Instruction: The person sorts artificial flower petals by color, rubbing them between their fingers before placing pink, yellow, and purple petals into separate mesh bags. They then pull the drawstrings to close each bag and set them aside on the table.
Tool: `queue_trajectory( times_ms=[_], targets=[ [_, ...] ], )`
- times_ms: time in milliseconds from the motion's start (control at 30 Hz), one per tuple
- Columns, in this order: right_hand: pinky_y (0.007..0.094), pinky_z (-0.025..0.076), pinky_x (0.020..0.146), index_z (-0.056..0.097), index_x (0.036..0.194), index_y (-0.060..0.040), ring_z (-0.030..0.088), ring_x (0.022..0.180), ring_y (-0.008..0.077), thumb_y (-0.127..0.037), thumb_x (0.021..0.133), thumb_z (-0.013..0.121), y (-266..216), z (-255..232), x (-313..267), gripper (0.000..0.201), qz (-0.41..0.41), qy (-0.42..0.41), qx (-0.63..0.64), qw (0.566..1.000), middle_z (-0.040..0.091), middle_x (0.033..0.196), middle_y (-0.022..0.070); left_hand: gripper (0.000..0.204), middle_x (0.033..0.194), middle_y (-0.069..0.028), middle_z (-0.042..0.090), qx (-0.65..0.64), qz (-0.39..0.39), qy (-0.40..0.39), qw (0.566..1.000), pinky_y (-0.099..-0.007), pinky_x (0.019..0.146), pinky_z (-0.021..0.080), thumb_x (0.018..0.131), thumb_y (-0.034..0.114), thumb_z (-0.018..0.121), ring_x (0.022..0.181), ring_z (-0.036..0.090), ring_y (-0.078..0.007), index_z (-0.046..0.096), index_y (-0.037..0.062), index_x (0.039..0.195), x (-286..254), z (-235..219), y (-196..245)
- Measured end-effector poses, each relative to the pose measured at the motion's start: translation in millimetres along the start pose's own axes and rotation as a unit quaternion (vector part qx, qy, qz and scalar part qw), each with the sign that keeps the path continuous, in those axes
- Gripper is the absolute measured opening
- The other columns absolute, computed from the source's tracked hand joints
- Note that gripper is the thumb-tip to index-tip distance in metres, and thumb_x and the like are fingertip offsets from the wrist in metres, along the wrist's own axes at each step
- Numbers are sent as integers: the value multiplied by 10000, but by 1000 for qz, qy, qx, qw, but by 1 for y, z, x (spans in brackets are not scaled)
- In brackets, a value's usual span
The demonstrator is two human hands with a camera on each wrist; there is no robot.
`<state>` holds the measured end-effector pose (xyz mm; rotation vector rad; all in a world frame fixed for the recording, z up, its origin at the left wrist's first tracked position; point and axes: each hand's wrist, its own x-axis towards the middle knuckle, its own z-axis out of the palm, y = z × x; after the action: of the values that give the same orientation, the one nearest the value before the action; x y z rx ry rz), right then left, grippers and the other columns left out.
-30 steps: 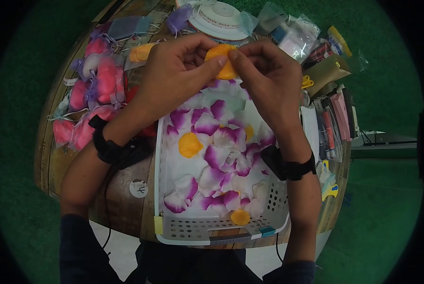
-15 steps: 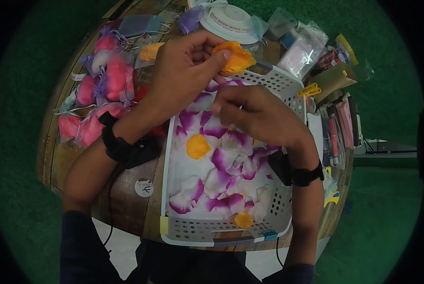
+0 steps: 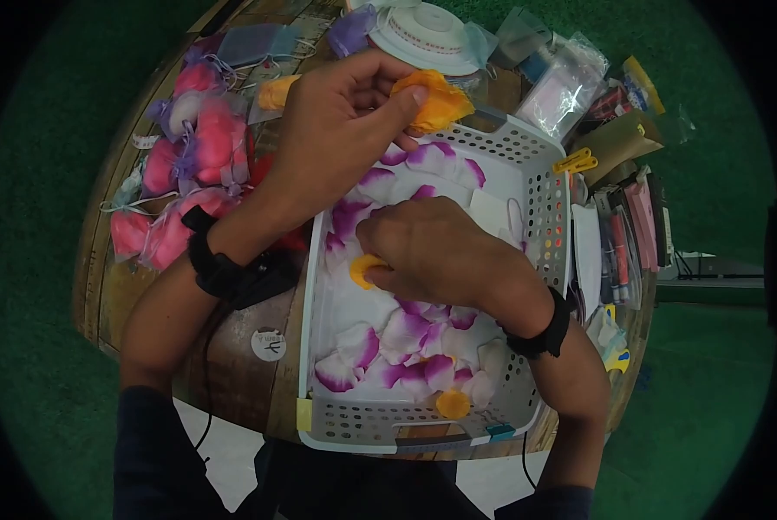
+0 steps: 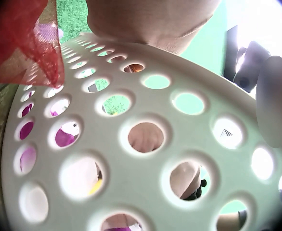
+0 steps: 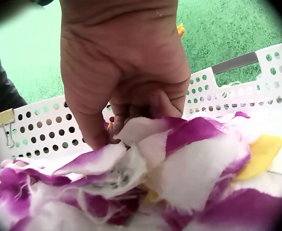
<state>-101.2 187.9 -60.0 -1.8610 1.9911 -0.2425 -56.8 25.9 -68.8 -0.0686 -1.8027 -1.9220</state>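
In the head view my left hand (image 3: 341,126) pinches a small stack of orange-yellow cloth petals (image 3: 439,102) above the far end of a white perforated basket (image 3: 310,347). My right hand (image 3: 445,251) is down in the basket, thumb and fingertips at a round yellow petal (image 3: 365,269); whether they grip it I cannot tell. Around it lie many purple-and-white petals (image 3: 401,329), with another yellow petal (image 3: 453,404) near the front wall. The right wrist view has the curled fingers (image 5: 95,134) low among the purple-and-white petals (image 5: 198,159), their tips partly hidden.
Mesh bags with pink contents (image 3: 219,143) crowd the table's left side. A white ribbon spool (image 3: 427,39) stands at the back. Plastic packets (image 3: 562,87) and stationery (image 3: 618,243) lie along the right. A yellow clip (image 3: 577,161) is on the basket's right rim.
My right hand has left the orange-yellow petals, which both hands held before, and moved down to the yellow petal in the basket. My left hand keeps holding the stack.
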Motion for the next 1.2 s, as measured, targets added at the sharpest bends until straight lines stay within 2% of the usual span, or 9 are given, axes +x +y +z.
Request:
queue_trajectory(
  times_ms=[133, 200, 267, 333, 400, 500, 733, 1100, 1200],
  targets=[
    [392, 503, 747, 617, 870, -24, 649, 841, 293, -180, 786, 744, -4, -20, -2, 218, 3, -2, 2, 1000, 646, 861, 124, 216, 956, -84, 703, 22, -7, -1, 1000, -226, 653, 563, 960, 139, 636, 785, 656, -82, 614, -32, 1091, -1, 0, 3],
    [348, 499, 686, 614, 897, -14, 652, 804, 227, -62, 782, 743, -4, -40, -7, 179, -42, 110, 153, 981, 634, 835, 94, 214, 959, -79, 703, 18, -6, 0, 1000, -221, 670, 558, 961, 137, 636, 794, 653, -77, 615, -32, 1091, -1, 0, 5],
    [299, 514, 662, 615, 924, -7, 662, 822, 179, 17, 797, 728, -1, -56, -14, 173, -51, 138, 176, 973, 650, 860, 70, 209, 963, -68, 702, 28, -1, -7, 1000, -209, 709, 542, 964, 126, 632, 813, 650, -70, 615, -33, 1099, -1, -1, 5],
    [286, 539, 694, 594, 920, -5, 681, 878, 192, 6, 826, 721, -3, -62, -24, 159, -53, 228, 428, 873, 683, 970, 112, 209, 964, -64, 701, 24, 0, -3, 1000, -205, 723, 534, 966, 123, 629, 820, 650, -68, 615, -33, 1104, -2, -1, 2],
    [257, 550, 653, 574, 912, -15, 702, 807, 206, -8, 851, 710, -5, -65, -29, 149, -72, 271, 456, 845, 696, 983, 167, 208, 965, -60, 700, 22, 0, -1, 1000, -201, 737, 526, 968, 119, 626, 827, 650, -67, 615, -32, 1110, -1, 0, 1],
    [224, 481, 449, 568, 924, -17, 656, 548, 150, -75, 911, 671, -13, -71, -29, 119, 25, 395, 488, 778, 711, 842, 121, 207, 956, -64, 698, 21, 0, 6, 1000, -208, 706, 541, 971, 118, 619, 827, 657, -76, 615, -31, 1114, -3, 3, 2],
    [220, 508, 600, 625, 1041, 29, 668, 754, 99, -119, 927, 679, 10, -61, -21, 194, 81, 376, 436, 814, 696, 896, 67, 211, 941, -74, 690, 43, -32, -6, 999, -218, 634, 559, 979, 120, 602, 811, 667, -95, 604, -32, 1125, -1, 0, 2],
    [202, 516, 615, 643, 1050, 43, 647, 734, 77, -21, 883, 698, 0, -63, -17, 187, 145, 385, 412, 813, 691, 848, 54, 206, 976, -85, 695, 42, -31, -11, 999, -218, 645, 559, 987, 107, 583, 806, 669, -96, 591, -34, 1138, -1, 0, 0],
    [198, 500, 580, 649, 1066, 35, 655, 738, 70, -41, 883, 705, 4, -58, -17, 206, 124, 361, 399, 834, 695, 833, 57, 165, 839, -35, 688, 6, -6, 13, 1000, -178, 584, 510, 960, 102, 625, 704, 640, -46, 637, -21, 1069, 0, 4, -2]
  ],
)
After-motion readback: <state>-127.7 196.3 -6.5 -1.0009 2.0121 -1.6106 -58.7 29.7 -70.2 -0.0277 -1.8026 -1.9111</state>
